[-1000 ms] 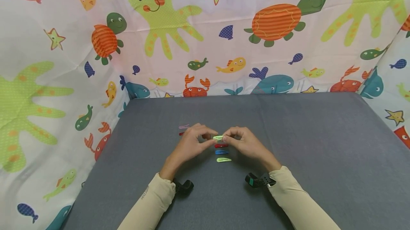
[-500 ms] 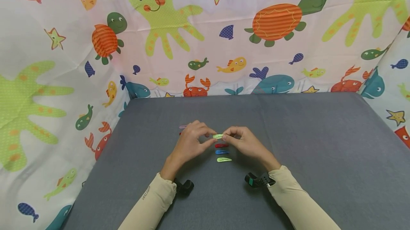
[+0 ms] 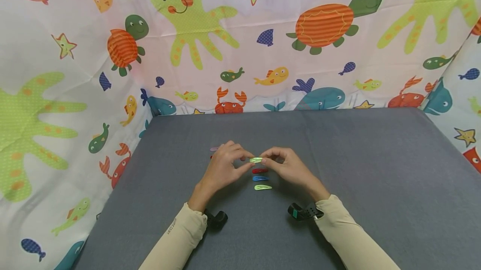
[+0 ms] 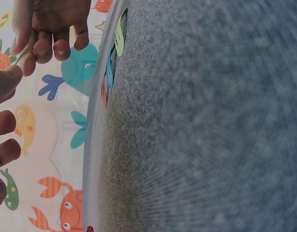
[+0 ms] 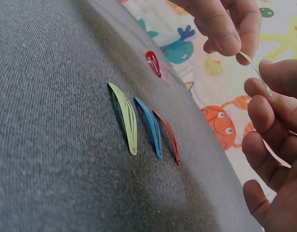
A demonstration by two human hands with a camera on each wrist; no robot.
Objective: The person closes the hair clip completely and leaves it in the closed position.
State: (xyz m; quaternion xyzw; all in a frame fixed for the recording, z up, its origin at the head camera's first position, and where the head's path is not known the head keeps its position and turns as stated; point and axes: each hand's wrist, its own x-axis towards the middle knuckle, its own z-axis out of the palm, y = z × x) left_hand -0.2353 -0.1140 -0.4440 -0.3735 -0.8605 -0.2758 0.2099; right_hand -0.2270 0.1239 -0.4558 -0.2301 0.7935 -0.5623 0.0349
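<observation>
A light green snap hair clip [image 3: 256,160] is held above the table between both hands. My left hand [image 3: 225,164] pinches its left end between thumb and index finger. At the other end, the thumb and index fingertips of my right hand [image 3: 291,169] pinch the narrow tip, as the hair clip [image 5: 255,72] shows edge-on in the right wrist view. Below the hands lie a red hair clip [image 3: 260,171], a blue hair clip [image 3: 260,178] and another light green hair clip [image 3: 262,187], stacked in a column.
Beyond the left hand lie a pink hair clip [image 3: 214,149] and a second red hair clip [image 5: 153,64], both partly hidden by that hand in the head view. A grey cloth [image 3: 360,186] covers the table. Sea-animal curtains [image 3: 278,52] stand behind and at the sides.
The held hair clip has risen slightly, away from the red one below. My left hand shifted a little farther off, covering more of the pink and red clips behind. The right index finger lifted slightly.
</observation>
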